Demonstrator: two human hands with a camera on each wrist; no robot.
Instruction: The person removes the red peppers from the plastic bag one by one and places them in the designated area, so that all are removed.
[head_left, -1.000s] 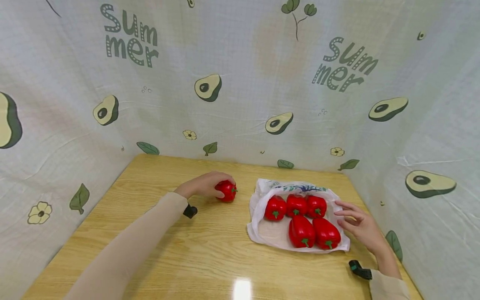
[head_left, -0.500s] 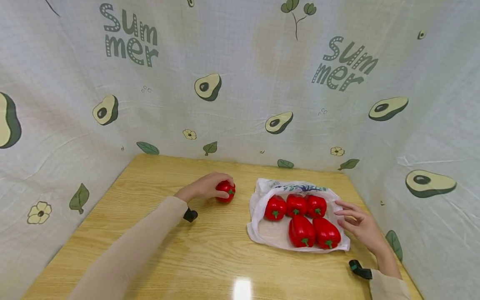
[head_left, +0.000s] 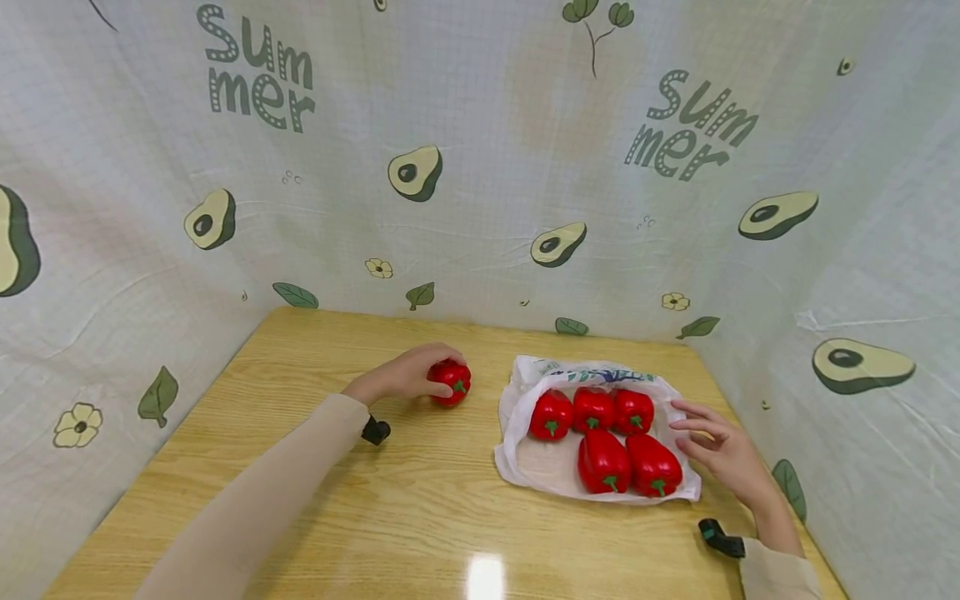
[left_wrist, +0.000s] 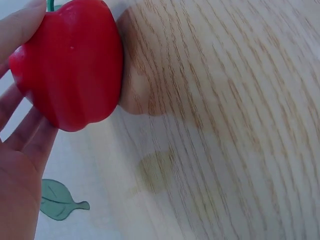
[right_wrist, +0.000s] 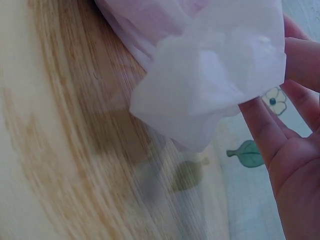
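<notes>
The red bell peppers (head_left: 603, 463) look smooth and glossy, the white bag (right_wrist: 215, 75) thin, crinkled plastic, the tabletop (head_left: 420, 508) polished, grained wood, the avocado-print curtain (head_left: 480, 108) lightly creased, matt cloth.

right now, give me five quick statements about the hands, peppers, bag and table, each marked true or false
1. The left hand grips a red pepper. True.
2. Only three peppers lie in the white bag. False: the white bag holds five peppers.
3. The right hand is at the bag's right-hand edge. True.
4. The tabletop is covered by an avocado-print cloth. False: the tabletop shows wood grain, and the avocado-print cloth hangs behind it and at its sides.
5. The pepper in the left hand is outside the bag. True.
</notes>
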